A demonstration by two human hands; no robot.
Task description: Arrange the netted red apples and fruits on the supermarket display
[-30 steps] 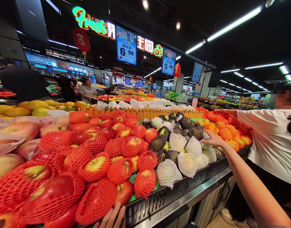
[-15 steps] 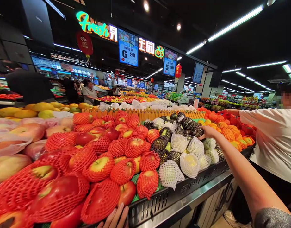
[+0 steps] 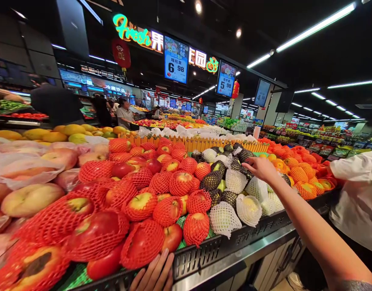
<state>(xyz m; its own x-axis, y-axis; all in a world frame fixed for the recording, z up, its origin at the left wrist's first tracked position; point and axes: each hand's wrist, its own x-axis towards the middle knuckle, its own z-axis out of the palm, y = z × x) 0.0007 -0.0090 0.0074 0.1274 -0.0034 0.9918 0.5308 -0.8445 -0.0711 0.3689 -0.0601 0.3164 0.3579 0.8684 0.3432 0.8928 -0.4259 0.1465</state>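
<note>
Your left hand [image 3: 155, 274] is sitting cut off at the bottom edge, fingers lying together on the black crate rim [image 3: 204, 254], just beside a red-netted apple [image 3: 172, 236]. Your right hand [image 3: 260, 167] is reaching across the frame's centre right, fingers curled down over the dark-netted fruit [image 3: 239, 165]; you cannot tell whether they are pinching any. White-netted fruit [image 3: 249, 204] is lying just below your forearm. Another person's sleeve [image 3: 360, 178] is crowding the right edge.
</note>
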